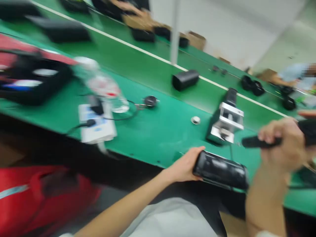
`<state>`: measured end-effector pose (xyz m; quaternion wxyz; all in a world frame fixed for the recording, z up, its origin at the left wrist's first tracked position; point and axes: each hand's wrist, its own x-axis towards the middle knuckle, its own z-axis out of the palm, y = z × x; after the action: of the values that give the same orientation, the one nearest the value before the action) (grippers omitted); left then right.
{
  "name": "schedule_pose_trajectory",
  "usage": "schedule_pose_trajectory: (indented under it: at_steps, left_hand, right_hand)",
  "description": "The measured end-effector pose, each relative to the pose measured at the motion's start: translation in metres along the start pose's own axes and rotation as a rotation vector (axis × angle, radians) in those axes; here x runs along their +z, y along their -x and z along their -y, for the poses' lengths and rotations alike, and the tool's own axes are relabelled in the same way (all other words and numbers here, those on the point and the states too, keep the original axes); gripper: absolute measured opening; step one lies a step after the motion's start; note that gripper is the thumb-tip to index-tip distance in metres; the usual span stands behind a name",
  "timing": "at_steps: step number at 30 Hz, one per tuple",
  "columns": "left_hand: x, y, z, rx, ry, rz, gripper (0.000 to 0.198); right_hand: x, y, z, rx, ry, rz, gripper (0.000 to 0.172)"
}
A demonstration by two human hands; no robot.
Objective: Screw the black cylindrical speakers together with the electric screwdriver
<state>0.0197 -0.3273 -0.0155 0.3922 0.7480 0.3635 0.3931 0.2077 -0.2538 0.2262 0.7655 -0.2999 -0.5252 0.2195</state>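
My left hand (pixel 186 166) grips the left end of a glossy black cylindrical casing (pixel 221 169) at the table's front edge. Raised at the right, my right hand (pixel 283 141) is wrapped around a black handled tool (pixel 261 142); motion blur and the picture's edge hide its exact kind. Between and beyond the hands stands a black device with a silver metal bracket (pixel 228 120). A small round silver-white part (pixel 196 120) lies to its left. Farther back, a second black cylindrical casing (pixel 185 79) rests on its side.
A plastic bottle (pixel 106 87) lies beside a white power strip (pixel 97 126) with black plugs. A round black part with a cable (pixel 150 101) is near them. At left sits an open black case (pixel 32 80). A red bag (pixel 44 200) is below; people work across the green table (pixel 158 131).
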Motion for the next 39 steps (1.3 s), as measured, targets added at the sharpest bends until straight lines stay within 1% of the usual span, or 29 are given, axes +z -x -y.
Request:
schedule_pose_trajectory:
  at_steps: [1,2,3,4,6,9,12,16,20,23,27,29,31,34,37,39]
  left_hand:
    - [-0.003,0.002,0.0,0.004,0.042,0.023,0.126]
    - [-0.006,0.003,0.001,-0.004,0.054,0.043,0.123]
    - [-0.009,0.004,0.002,-0.014,0.046,0.058,0.122]
    - [-0.011,0.004,0.003,-0.02,0.029,0.068,0.121]
    - [-0.013,0.007,0.001,-0.026,-0.016,0.071,0.12]
    - [-0.013,0.01,-0.003,-0.024,-0.045,0.07,0.121]
    - [-0.014,0.01,-0.005,-0.038,-0.067,0.071,0.12]
    - [-0.015,0.01,-0.004,-0.041,-0.077,0.068,0.117]
    - [-0.016,0.01,-0.005,-0.061,-0.08,0.075,0.115]
    - [-0.018,0.01,-0.006,-0.083,-0.084,0.086,0.115]
    - [-0.019,0.01,-0.007,-0.095,-0.093,0.09,0.114]
    - [-0.02,0.01,-0.007,-0.088,-0.095,0.088,0.113]
    - [-0.019,0.011,-0.005,-0.086,-0.097,0.091,0.111]
    - [-0.016,0.013,0.0,-0.093,-0.096,0.081,0.11]
    - [-0.015,0.015,0.005,-0.092,-0.089,0.044,0.111]
    - [-0.015,0.016,0.005,-0.092,-0.086,0.052,0.109]
  right_hand:
    - [-0.002,-0.006,-0.005,-0.115,0.009,-0.019,0.032]
    - [-0.002,-0.012,-0.011,-0.197,0.038,-0.051,0.027]
    - [-0.002,-0.017,-0.019,-0.219,0.082,-0.055,0.021]
    - [-0.001,-0.021,-0.026,-0.247,0.113,-0.049,0.019]
    - [0.002,-0.025,-0.037,-0.267,0.159,-0.012,0.018]
    - [0.007,-0.024,-0.047,-0.308,0.156,0.046,0.018]
    - [0.006,-0.021,-0.057,-0.316,0.154,0.072,0.015]
    - [-0.001,-0.022,-0.072,-0.305,0.213,0.117,0.018]
    - [-0.006,-0.026,-0.081,-0.272,0.285,0.128,0.018]
    - [-0.004,-0.028,-0.085,-0.243,0.326,0.149,0.016]
    - [0.002,-0.024,-0.088,-0.268,0.292,0.138,0.018]
    - [0.002,-0.02,-0.083,-0.257,0.273,0.134,0.022]
    - [-0.001,-0.016,-0.072,-0.226,0.257,0.132,0.028]
    - [-0.012,-0.014,-0.044,-0.163,0.239,0.127,0.03]
    - [-0.028,-0.014,-0.01,-0.105,0.297,0.126,0.03]
    - [-0.037,-0.013,0.009,-0.08,0.332,0.109,0.029]
